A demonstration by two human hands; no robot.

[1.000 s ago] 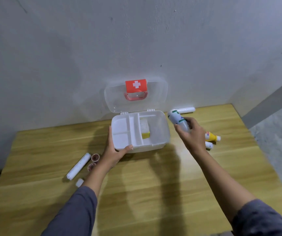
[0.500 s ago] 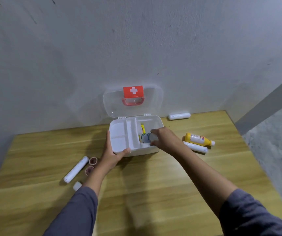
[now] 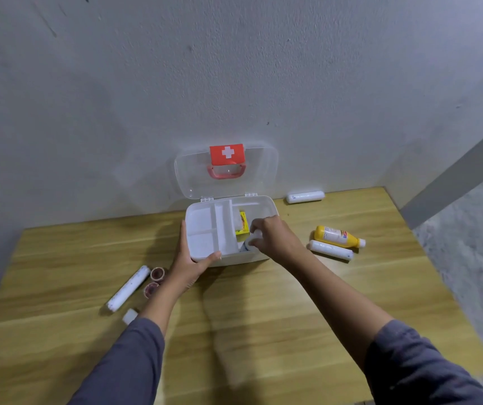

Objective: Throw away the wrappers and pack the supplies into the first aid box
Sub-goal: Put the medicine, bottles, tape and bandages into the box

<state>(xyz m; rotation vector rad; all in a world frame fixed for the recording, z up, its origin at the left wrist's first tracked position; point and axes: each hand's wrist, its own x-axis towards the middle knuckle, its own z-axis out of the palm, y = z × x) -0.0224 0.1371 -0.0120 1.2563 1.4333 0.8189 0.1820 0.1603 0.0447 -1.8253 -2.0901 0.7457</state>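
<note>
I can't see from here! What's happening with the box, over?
Left hand steadies first aid box. Right hand lowering white bottle inside. Yellow bottle outside. Nothing blocking.

The left hand (image 3: 189,266) grips the open first aid box (image 3: 205,232) by its front left corner; the right hand (image 3: 275,238) presses a white bottle (image 3: 252,239) into its right compartment beside a yellow packet (image 3: 243,225)

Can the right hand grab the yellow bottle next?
Probably yes, once it lets go. The right hand is busy in the first aid box, its grip around a white bottle. The yellow bottle lies on its side just right of the box, with nothing between them.
</note>
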